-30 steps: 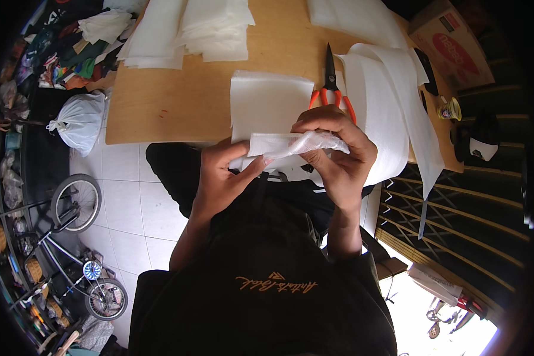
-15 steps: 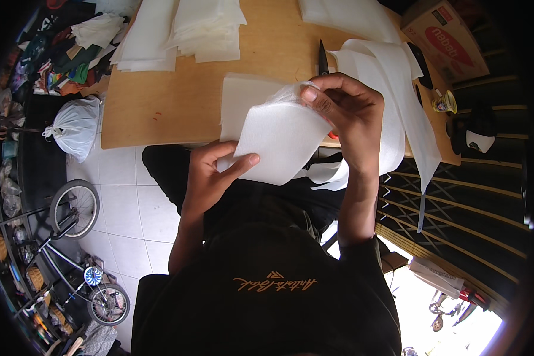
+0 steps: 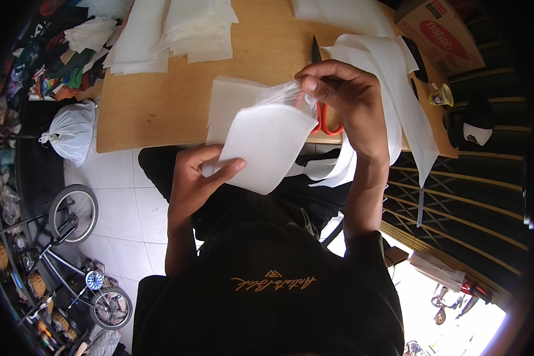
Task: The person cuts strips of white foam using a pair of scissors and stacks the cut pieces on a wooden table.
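A stiff white sheet (image 3: 264,148) with squared corners tilts up over the table's near edge. My left hand (image 3: 199,175) pinches its left side, thumb on top and fingers beneath. From its far edge rises a thin, see-through white mesh layer (image 3: 282,93), partly apart from the sheet. My right hand (image 3: 350,101) pinches that layer's corner between thumb and fingers. Beyond lies another pale sheet (image 3: 228,98) on the table, partly covered. Scissors (image 3: 332,124) with orange-red handles rest under and beside my right hand, their dark blade pointing away.
Stacks of white sheets (image 3: 199,29) lie on the wooden table (image 3: 142,113) at the far left. Long white strips (image 3: 374,65) hang over its right edge. A cardboard box (image 3: 439,35) and small yellow cup (image 3: 442,95) are at right. A white bag (image 3: 71,133) and bicycle (image 3: 74,213) stand left.
The mesh layer is lifted farther from the white sheet, showing a wider see-through stretch. My left hand has moved slightly left and nearer with the sheet. More of the scissors' handles shows.
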`<state>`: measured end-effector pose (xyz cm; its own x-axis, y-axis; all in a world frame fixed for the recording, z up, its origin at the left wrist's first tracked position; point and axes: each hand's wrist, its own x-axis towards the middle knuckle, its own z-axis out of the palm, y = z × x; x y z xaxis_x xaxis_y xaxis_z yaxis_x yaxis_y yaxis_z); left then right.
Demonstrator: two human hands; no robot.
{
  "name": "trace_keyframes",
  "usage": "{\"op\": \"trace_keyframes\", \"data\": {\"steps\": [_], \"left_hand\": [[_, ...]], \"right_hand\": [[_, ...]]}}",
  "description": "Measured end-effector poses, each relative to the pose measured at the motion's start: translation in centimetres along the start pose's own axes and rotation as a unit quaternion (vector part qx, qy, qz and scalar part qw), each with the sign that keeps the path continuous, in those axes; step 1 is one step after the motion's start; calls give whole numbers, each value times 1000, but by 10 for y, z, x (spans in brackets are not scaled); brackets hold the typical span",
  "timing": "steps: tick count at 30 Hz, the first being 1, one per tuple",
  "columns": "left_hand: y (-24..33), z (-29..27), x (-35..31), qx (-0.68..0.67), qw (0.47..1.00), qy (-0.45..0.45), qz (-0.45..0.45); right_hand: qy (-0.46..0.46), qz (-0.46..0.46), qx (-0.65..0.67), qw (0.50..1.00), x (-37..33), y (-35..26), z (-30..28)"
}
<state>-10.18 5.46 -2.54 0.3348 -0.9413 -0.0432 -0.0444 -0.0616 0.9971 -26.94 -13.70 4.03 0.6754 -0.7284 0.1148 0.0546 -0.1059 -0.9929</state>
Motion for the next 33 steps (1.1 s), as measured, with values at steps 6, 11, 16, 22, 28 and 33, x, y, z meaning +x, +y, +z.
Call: {"op": "trace_keyframes", "data": {"steps": [6,11,16,22,28,33], "left_hand": [[-5,1,-2,-18,1000,-9,-5],[-1,4,-3,-36,999,-4,-14],[0,7,-6,-55,998,-13,-8],[4,6,-13,-31,999,16,26],[8,11,-14,-35,996,64,41],[3,12,-10,-3,998,26,49]], "right_hand": [[2,-34,21,999,2,2,3],[-6,-28,21,999,1,-7,4],[22,-74,-30,997,3,-5,10],[130,-147,-233,952,-3,0,11],[71,-18,-4,997,-55,13,13],[210,-190,-212,935,-56,17,34]]}}
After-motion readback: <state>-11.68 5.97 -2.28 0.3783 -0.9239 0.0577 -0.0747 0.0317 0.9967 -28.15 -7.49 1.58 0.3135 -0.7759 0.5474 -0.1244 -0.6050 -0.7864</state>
